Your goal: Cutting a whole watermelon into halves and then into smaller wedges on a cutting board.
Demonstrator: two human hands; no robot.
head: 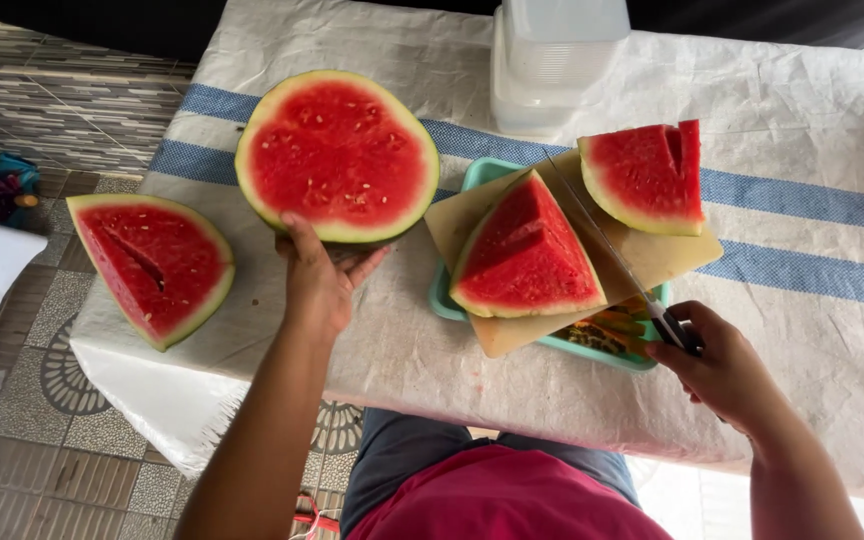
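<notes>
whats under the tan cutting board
The tan cutting board rests on a teal plastic tray. At the tray's near right corner, yellowish scraps show. The rest of the tray's inside is covered.

Stacked clear plastic containers point(552, 60), striped sackcloth point(802, 130), tiled floor point(62, 100)
</notes>
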